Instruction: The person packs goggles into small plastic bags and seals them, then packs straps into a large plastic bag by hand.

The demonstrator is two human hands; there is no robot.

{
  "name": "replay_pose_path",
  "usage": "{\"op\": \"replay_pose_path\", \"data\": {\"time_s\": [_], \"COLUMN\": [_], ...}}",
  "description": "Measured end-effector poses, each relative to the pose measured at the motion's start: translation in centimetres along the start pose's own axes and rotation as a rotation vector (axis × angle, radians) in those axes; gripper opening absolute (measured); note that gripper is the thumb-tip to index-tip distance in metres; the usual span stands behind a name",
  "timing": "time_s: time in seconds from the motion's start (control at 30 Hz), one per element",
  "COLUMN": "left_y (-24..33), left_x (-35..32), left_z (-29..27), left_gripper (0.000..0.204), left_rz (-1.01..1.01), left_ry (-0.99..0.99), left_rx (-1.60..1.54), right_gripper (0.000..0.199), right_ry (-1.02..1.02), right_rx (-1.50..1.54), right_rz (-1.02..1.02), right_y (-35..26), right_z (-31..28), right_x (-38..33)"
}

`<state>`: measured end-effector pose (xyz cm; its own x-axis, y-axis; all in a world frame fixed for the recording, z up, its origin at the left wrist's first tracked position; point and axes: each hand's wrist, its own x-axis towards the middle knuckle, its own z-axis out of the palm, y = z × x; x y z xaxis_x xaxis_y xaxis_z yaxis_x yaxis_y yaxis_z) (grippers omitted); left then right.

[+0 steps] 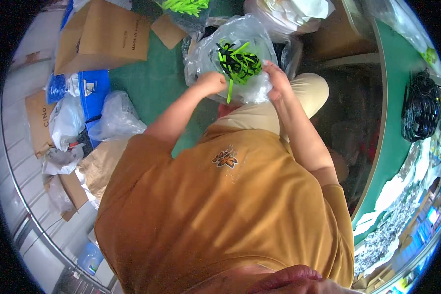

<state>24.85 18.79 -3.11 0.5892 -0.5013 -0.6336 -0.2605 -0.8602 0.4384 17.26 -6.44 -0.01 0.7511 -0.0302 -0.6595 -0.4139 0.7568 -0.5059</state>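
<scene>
A clear plastic bag (201, 54) gapes open in front of my bent legs. Inside it lies a tangled heap of thin black and bright green strips (237, 61), one green strip trailing toward me. My left hand (211, 83) is closed in a fist at the bag's near left edge, gripping the film there; its fingertips are hidden. On the right side, my right hand (277, 81) pinches the bunched rim of the same bag between thumb and fingers.
An open cardboard box (103, 36) stands at far left, beside a blue crate (94, 93) and crumpled bags. More green pieces (186, 6) sit at the top. A large white bag (289, 17) lies beyond the right hand. A green table (394, 98) holds coiled black cords (421, 108).
</scene>
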Motion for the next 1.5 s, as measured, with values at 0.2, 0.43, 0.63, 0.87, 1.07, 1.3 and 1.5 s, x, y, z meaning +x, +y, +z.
{"op": "replay_pose_path", "data": {"time_s": [0.2, 0.43, 0.63, 0.87, 1.07, 1.3, 1.5], "left_y": [3.1, 2.9, 2.6, -9.4, -3.3, -2.9, 0.6], "left_x": [0.9, 5.4, 7.5, 12.6, -0.7, -3.9, -9.0], "left_z": [1.4, -2.5, -3.2, 0.3, 1.4, -3.9, -12.3], "left_gripper": [0.051, 0.063, 0.068, 0.037, 0.019, 0.017, 0.019], "left_rz": [-0.065, -0.107, -0.112, -0.370, 0.008, -0.057, 0.164], "left_ry": [-0.196, 0.035, 0.308, 0.248, 0.550, 0.683, 0.924], "left_rx": [0.348, -0.253, 0.204, 0.060, 0.013, -0.507, -0.675], "right_gripper": [0.028, 0.026, 0.023, 0.025, 0.024, 0.029, 0.039], "right_ry": [0.030, 0.035, 0.027, 0.000, 0.062, 0.056, -0.054], "right_rx": [0.035, 0.051, 0.036, 0.015, 0.055, 0.089, 0.060], "right_rz": [-0.007, -0.008, -0.026, 0.001, -0.020, -0.094, -0.356], "right_y": [0.0, -0.4, -0.3, -0.5, -0.1, -6.5, -14.1], "right_z": [-1.2, 0.1, -0.1, 0.7, -0.6, 3.2, 8.7], "right_x": [0.1, -0.5, -0.1, -0.5, 0.0, -3.9, -12.7]}}
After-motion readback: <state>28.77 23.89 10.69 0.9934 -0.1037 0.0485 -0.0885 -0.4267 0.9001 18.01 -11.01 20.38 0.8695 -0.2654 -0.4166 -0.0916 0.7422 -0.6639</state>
